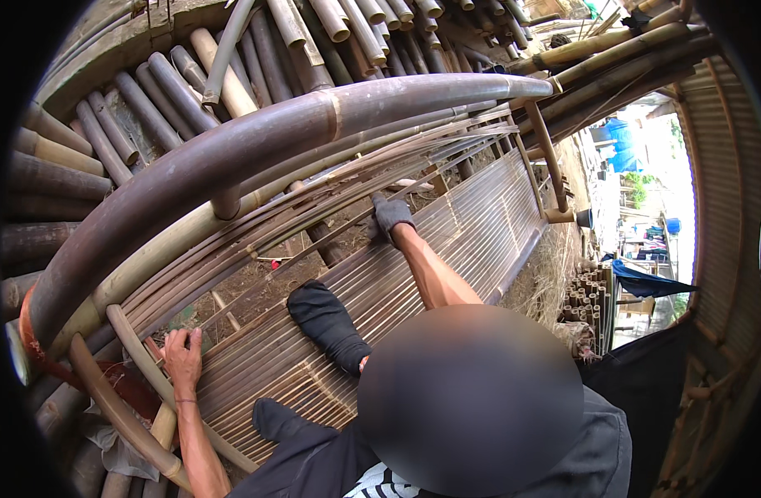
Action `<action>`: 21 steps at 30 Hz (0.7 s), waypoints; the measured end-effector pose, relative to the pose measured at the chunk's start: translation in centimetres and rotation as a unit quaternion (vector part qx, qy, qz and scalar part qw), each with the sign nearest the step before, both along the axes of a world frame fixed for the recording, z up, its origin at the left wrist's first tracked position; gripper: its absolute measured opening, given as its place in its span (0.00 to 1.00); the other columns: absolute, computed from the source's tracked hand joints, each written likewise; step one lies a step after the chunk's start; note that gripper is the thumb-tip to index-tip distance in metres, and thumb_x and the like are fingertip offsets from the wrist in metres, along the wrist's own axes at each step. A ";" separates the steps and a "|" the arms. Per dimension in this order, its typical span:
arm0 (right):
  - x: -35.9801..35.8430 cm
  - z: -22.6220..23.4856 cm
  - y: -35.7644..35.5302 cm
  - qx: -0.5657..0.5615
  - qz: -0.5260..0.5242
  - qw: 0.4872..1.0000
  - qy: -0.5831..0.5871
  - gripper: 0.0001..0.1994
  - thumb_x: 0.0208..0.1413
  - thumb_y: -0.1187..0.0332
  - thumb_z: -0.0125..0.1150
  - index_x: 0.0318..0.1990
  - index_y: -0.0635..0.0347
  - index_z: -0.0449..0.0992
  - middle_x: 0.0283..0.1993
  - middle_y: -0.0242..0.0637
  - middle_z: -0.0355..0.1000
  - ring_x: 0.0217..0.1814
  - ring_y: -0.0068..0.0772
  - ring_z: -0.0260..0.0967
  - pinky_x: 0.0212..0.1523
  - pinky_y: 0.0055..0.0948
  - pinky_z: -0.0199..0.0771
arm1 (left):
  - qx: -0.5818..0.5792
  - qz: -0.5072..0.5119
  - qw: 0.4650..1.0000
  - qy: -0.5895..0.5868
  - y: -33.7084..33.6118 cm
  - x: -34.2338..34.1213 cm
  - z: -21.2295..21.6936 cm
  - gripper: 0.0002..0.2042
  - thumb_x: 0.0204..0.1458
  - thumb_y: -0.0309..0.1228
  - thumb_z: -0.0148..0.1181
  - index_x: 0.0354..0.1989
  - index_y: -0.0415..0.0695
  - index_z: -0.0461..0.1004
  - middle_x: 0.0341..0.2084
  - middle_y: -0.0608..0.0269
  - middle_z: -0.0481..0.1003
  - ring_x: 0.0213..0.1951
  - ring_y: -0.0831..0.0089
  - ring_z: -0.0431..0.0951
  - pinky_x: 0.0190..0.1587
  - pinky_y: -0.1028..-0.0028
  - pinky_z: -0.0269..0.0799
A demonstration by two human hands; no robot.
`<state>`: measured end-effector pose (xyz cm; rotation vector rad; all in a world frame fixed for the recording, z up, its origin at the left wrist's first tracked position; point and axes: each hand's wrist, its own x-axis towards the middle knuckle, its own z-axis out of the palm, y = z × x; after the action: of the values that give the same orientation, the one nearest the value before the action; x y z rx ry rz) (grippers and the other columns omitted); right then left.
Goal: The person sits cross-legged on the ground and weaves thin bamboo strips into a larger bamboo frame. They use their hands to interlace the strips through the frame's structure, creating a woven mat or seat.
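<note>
A long bamboo frame with a slatted seat (472, 224) stretches from the lower left to the upper right. Along the open gap behind the seat runs a thin bamboo slat (305, 253). My right hand (393, 216), in a dark grey glove, is closed around this slat near the middle of the frame. At the left end my bare left hand (182, 361) has its fingers bent around the slat's end, beside a curved side pole (139, 349). The fingertips there are partly hidden. My feet in dark socks (326, 324) rest on the seat.
A thick dark bamboo rail (256, 129) arches across the far side of the frame. Many cut bamboo poles (160, 100) lie piled behind it. More bundled poles (590, 299) stand at the right, near a corrugated wall (733, 166). A dark blurred round shape (472, 398) covers the lower middle.
</note>
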<state>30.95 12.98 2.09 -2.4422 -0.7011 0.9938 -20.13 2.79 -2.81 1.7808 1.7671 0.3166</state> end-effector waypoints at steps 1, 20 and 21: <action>0.0 0.7 -0.1 -0.075 0.158 0.964 -0.200 0.24 0.60 0.49 0.52 0.28 0.65 0.75 0.28 0.57 0.74 0.35 0.52 0.76 0.36 0.46 0.74 | 0.015 0.012 1.000 -0.015 0.1 0.1 -0.1 0.17 0.58 0.46 0.56 0.27 0.43 0.73 0.28 0.58 0.69 0.38 0.57 0.70 0.46 0.60 0.58; -0.5 1.6 -1.6 -0.005 0.609 0.704 -0.366 0.18 0.60 0.58 0.47 0.25 0.53 0.79 0.21 0.44 0.74 0.21 0.50 0.74 0.22 0.47 0.72 | -0.038 0.019 0.999 -0.008 0.4 -0.9 -0.2 0.21 0.54 0.45 0.61 0.19 0.40 0.68 0.23 0.55 0.66 0.33 0.55 0.68 0.39 0.59 0.58; -0.5 1.6 -1.8 0.005 0.599 0.721 -0.348 0.19 0.61 0.57 0.46 0.24 0.54 0.79 0.21 0.45 0.74 0.21 0.51 0.74 0.23 0.47 0.73 | -0.039 0.014 0.999 -0.003 0.3 -0.8 0.1 0.19 0.54 0.44 0.61 0.21 0.40 0.70 0.24 0.56 0.66 0.34 0.56 0.68 0.40 0.60 0.58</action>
<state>30.41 11.21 3.64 -2.1033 -2.7101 0.2555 -20.89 3.09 -2.71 1.7011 1.7766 0.2616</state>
